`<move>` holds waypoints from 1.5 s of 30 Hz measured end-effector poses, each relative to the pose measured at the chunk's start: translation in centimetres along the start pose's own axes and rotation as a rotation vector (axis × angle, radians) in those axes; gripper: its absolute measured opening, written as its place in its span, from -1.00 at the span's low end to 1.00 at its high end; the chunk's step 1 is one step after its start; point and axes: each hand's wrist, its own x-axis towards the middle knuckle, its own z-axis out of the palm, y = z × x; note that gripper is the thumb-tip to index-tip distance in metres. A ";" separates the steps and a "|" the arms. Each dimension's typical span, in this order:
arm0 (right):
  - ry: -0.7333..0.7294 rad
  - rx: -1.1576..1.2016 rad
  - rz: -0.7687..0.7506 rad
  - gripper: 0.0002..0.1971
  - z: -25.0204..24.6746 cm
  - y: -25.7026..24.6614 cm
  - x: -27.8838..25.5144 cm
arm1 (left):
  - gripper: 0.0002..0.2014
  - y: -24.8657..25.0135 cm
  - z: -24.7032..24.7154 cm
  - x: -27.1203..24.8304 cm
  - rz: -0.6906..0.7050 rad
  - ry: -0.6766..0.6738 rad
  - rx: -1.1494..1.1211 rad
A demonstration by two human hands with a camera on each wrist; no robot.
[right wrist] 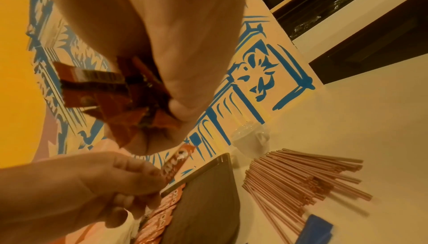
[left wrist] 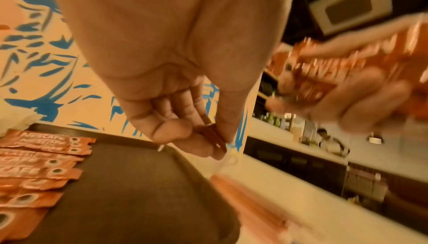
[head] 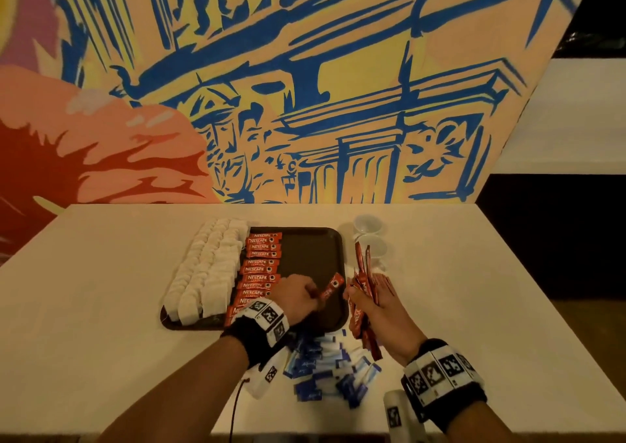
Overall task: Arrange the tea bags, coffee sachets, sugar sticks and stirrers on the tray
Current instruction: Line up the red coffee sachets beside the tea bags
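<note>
A white table (head: pixel 101 273) stands against a mural wall (head: pixel 305 87) painted in blue, yellow and orange. On it lies a dark brown tray (head: pixel 306 256), its long sides running away from the person.

Along the tray's left edge, white tea bags (head: pixel 206 270) lie in overlapping rows, hanging partly over the rim. Just to their right a column of red coffee sachets (head: pixel 259 266) runs from the tray's far edge to its near edge, each laid crosswise and overlapping the next. The right half of the tray is bare.

The left hand (head: pixel 296 295) hovers over the tray's near right part, fingers curled, with thumb and fingertips pinching one end of a single coffee sachet (head: pixel 332 286) that slants up toward the tray's right edge. In the left wrist view the pinch (left wrist: pixel 214 137) shows close up.

Near the table's front edge, between the two forearms, blue and white sugar sticks (head: pixel 325 368) lie in a loose heap off the tray.

The right hand (head: pixel 376 302) is just beyond the tray's near right corner, closed around a bunch of red sachets (head: pixel 362 280) that stick out above and below the fist. Beyond it, off the tray's right edge, a bundle of thin reddish stirrers (right wrist: pixel 301 176) lies fanned on the table. Past the tray's far right corner stand two white cups (head: pixel 369 236), one behind the other.
</note>
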 end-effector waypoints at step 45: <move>-0.112 0.005 -0.003 -0.76 5.6 0.2 0.9 | -0.75 -11.9 -4.2 -2.9 -0.209 0.052 0.428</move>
